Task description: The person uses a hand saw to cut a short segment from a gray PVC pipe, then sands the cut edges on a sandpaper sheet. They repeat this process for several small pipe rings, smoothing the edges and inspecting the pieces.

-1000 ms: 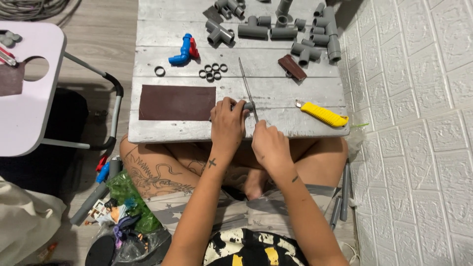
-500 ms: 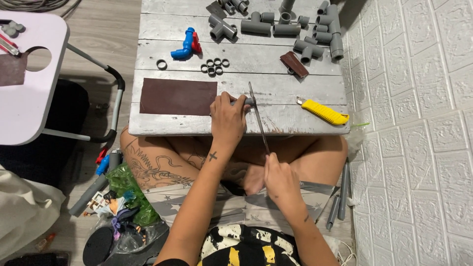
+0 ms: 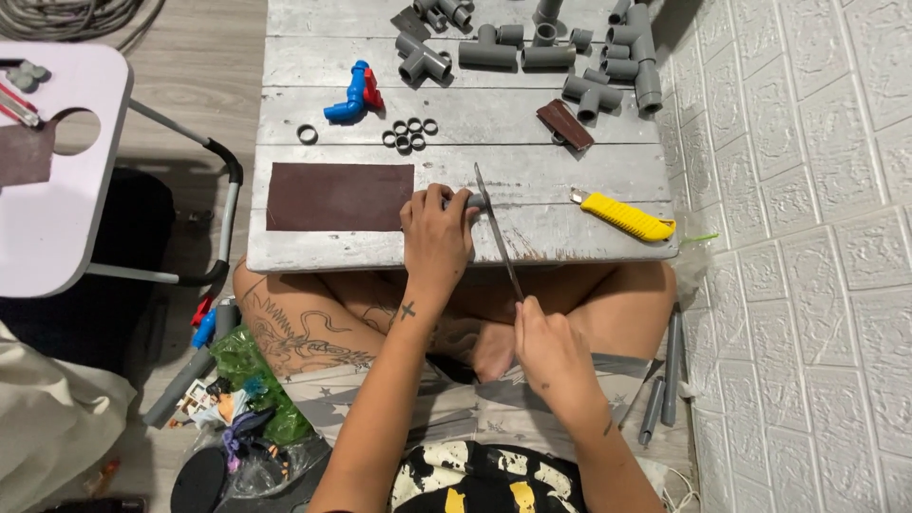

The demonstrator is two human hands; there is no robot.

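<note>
Pipe piece (image 3: pixel 472 201), short, grey and round in section, lay on the front plank of the worktop (image 3: pixel 570 237), pinned under the left hand (image 3: pixel 437 233), whose fingers curled down over it so that only its right end showed. A thin, flat metal saw blade (image 3: pixel 498 233), bare of any frame, crossed that exposed end at a slant; its far tip pointed up the worktop and its near end ran out past the worktop's front edge. The right hand (image 3: pixel 549 356) was closed on that near end, held over the crossed legs and well short of the worktop.

The worktop was of weathered planks painted pale grey, scuffed and streaked. Just left of the left hand lay a rectangular sheet of dark brown sandpaper (image 3: pixel 339 196), flat and matt. To the right of the blade lay a yellow plastic utility knife (image 3: pixel 627 217) at a slant. Behind these lay a cluster of small grey rings (image 3: pixel 409 134), cut thin, with one ring (image 3: pixel 307 134) apart to the left. A blue elbow fitting with a red part (image 3: pixel 352 96) lay beyond them. Grey tee and elbow fittings (image 3: pixel 532 52) crowded the far planks, smooth and tubular, with a small brown block (image 3: pixel 564 124) at their near edge.
</note>
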